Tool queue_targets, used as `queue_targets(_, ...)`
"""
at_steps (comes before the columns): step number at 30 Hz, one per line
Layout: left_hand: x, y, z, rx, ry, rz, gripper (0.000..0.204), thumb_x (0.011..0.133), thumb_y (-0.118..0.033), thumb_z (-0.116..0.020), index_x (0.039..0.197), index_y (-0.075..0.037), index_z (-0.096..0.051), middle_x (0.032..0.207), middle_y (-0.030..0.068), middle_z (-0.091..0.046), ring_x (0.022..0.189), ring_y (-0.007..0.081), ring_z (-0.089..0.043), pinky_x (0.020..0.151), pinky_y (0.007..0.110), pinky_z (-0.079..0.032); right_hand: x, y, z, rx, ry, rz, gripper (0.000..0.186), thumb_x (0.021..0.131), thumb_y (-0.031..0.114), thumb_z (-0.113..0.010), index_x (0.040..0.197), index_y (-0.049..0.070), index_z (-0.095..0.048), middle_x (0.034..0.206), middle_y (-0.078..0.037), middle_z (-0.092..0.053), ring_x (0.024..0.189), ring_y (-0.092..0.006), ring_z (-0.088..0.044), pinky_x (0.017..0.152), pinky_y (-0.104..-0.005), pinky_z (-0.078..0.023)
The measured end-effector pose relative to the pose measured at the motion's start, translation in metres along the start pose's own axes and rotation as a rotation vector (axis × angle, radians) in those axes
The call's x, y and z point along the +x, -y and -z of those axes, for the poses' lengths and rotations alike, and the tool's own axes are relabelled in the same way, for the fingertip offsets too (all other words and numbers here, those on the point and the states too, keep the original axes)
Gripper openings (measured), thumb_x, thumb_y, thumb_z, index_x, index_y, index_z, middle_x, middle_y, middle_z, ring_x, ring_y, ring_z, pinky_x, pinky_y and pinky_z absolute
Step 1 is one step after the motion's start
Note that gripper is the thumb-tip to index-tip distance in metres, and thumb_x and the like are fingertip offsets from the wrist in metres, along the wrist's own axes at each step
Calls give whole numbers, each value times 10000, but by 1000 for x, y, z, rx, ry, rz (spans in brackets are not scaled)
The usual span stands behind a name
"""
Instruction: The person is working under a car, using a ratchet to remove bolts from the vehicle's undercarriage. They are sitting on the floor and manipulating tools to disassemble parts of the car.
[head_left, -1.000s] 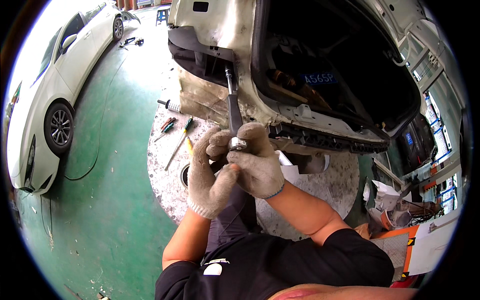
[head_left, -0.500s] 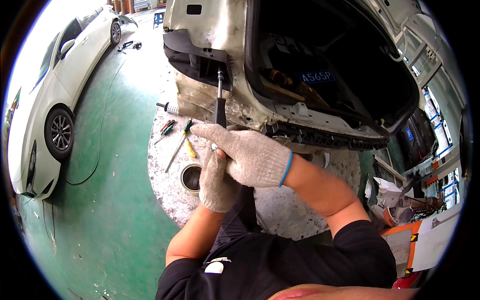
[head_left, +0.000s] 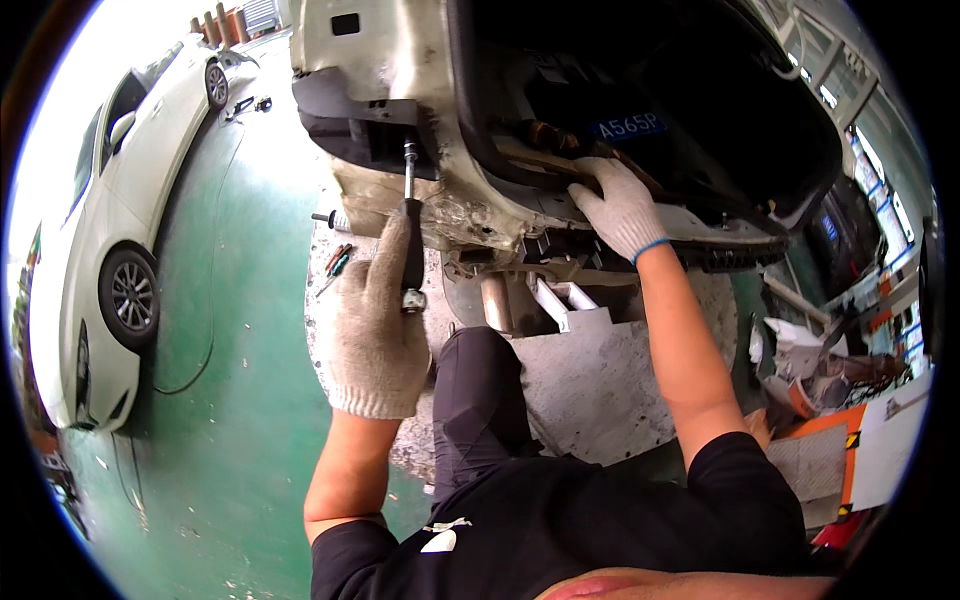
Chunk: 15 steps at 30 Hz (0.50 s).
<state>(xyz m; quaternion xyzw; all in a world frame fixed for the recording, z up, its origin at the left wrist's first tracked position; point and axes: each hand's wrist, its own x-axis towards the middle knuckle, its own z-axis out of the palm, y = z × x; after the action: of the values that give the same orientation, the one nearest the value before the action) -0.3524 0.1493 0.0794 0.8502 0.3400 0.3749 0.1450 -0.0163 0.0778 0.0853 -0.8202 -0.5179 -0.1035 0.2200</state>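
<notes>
My left hand, in a knitted beige work glove, grips a socket driver with a black handle and a metal shaft. One finger lies along the handle. The driver points up, its socket end at the opening of a black plastic corner bracket on the car body's left rear. My right hand, gloved with a blue cuff edge, rests on the lower sill of the open trunk. Its thumb is spread from the fingers, and nothing shows in its grasp.
Small screwdrivers lie on a stained round surface under the car's rear. A white car stands at the left on the green floor. Scrap parts are piled at the right. A blue plate lies inside the trunk.
My hands, together on the driver before, are now apart. My right hand has moved up and right to the trunk sill; my left now holds the driver alone. The view has shifted slightly.
</notes>
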Motion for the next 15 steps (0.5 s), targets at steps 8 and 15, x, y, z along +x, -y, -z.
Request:
queue_targets(8,-15,-25,-48,-1868,-10,317,639,1074,-466,-604,1541,-47,-485,946,26,-674,687,93,-364,676,250,-314,0,-10,-32,74,-101,-44,406,939,295,-693,1265,54,-708,1265,-204,-662,1211,-416,-608,1056,-487,-513)
queue_targets(15,7,-23,-32,-495,-301,246,491,1007,-70,-676,1484,-35,-569,1033,80,-728,694,98,-596,665,263,-514,-7,-18,-20,222,-41,-113,399,965,303,-670,1281,61,-708,1302,-182,-650,1245,-381,-595,1107,-470,-476)
